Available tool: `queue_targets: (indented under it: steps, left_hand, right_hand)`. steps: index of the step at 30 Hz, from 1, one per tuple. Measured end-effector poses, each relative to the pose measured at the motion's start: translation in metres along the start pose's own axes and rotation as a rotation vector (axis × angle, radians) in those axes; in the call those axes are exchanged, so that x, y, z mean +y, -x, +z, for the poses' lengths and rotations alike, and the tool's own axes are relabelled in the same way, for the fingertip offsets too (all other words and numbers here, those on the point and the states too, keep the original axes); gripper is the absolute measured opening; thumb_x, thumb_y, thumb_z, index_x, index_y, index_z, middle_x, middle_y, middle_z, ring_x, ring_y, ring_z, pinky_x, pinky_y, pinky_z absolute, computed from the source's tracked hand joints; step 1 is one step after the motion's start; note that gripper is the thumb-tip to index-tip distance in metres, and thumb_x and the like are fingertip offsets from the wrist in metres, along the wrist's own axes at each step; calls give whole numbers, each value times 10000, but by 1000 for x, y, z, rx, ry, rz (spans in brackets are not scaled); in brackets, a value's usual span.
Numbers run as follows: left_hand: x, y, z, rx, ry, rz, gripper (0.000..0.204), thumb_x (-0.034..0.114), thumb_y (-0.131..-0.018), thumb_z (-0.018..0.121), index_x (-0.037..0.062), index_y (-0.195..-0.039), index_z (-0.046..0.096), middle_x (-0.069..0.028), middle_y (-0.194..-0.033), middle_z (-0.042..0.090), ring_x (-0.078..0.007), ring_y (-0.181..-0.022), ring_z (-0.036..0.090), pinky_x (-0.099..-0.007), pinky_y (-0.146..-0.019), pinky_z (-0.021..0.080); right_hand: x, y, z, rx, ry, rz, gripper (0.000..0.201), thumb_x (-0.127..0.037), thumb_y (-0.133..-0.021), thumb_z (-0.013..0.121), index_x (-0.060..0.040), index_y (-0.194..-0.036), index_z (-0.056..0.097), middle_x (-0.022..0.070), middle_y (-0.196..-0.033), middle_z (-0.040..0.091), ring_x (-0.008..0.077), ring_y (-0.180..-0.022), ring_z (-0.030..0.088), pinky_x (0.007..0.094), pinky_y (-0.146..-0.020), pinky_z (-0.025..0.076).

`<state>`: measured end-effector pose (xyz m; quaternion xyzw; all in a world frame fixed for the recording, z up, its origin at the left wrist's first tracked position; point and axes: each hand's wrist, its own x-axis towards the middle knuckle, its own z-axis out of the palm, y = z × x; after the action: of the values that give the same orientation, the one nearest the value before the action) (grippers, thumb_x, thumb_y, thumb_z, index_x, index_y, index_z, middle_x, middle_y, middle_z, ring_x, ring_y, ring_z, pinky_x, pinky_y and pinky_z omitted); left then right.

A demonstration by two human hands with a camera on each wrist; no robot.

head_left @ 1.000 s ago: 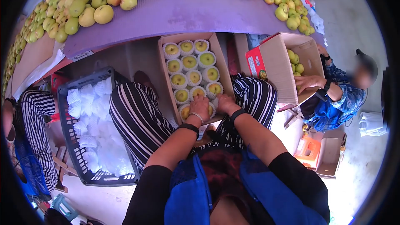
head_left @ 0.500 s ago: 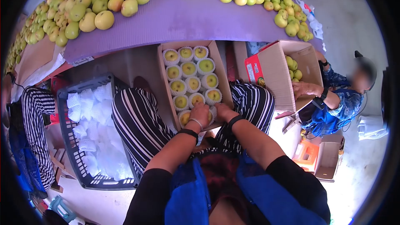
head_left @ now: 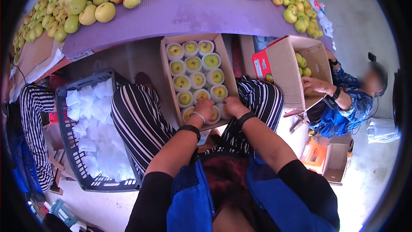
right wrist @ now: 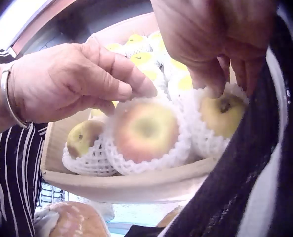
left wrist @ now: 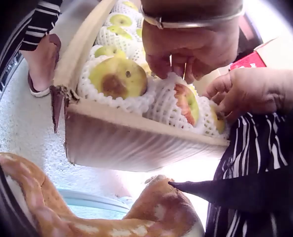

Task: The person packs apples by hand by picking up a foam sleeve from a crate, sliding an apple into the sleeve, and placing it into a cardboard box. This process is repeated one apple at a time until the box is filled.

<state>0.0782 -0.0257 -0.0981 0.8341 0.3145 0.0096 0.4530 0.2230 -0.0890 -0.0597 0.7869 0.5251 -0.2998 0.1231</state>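
Note:
A carton (head_left: 235, 90) between the knees holds rows of yellow-green apples in white foam nets. My left hand (head_left: 205, 109), with a bracelet, reaches into the near row. Its thumb and fingers pinch the upper edge of the net around a red-blushed apple (right wrist: 149, 129). Left of that lies a netted apple with a brown patch (left wrist: 117, 78). My right hand (head_left: 234, 106) is at the near right corner, its fingertips gripping the net of the right-hand apple (right wrist: 224, 112). In the head view, the hands cover part of this row.
A black crate (head_left: 68, 146) of foam nets (head_left: 96, 124) stands at the left. Loose apples (head_left: 105, 12) lie along the purple table (head_left: 171, 17). At the right, another person (head_left: 349, 103) reaches into a tilted carton (head_left: 281, 77) of apples. An orange stool (head_left: 315, 157) stands behind.
My hands stay at the near row, with small finger shifts. The right-hand apple in its net shows more between them now. The person at the right keeps a hand in the tilted carton.

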Motion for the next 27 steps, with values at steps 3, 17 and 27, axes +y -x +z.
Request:
queue_targets:
  steps: [3, 17, 27]
  left_hand:
    - [3, 3, 1, -22, -129, 92, 226, 78, -615, 547, 72, -831, 614, -170, -845, 582, -338, -846, 529, -373, -785, 419]
    - [3, 3, -2, 139, 139, -48, 285, 59, -639, 546, 33, -920, 589, -179, -948, 564, -321, -909, 516, -368, -810, 400]
    - [14, 6, -6, 12, -82, -60, 334, 92, -528, 637, 85, -860, 602, -167, -879, 589, -304, -888, 561, -351, -785, 438]
  right_hand:
    - [3, -1, 2, -24, 34, -31, 219, -91, -705, 483, -55, -870, 624, 173, -902, 587, 310, -862, 566, 366, -774, 443]
    - [-5, -1, 2, 27, -103, 110, 287, -71, -708, 484, -38, -979, 572, 207, -988, 555, 310, -958, 529, 363, -831, 415]
    - [-5, -11, -2, 3, -19, 104, 405, -33, -619, 553, -9, -1022, 540, 217, -999, 552, 322, -977, 520, 359, -840, 411]
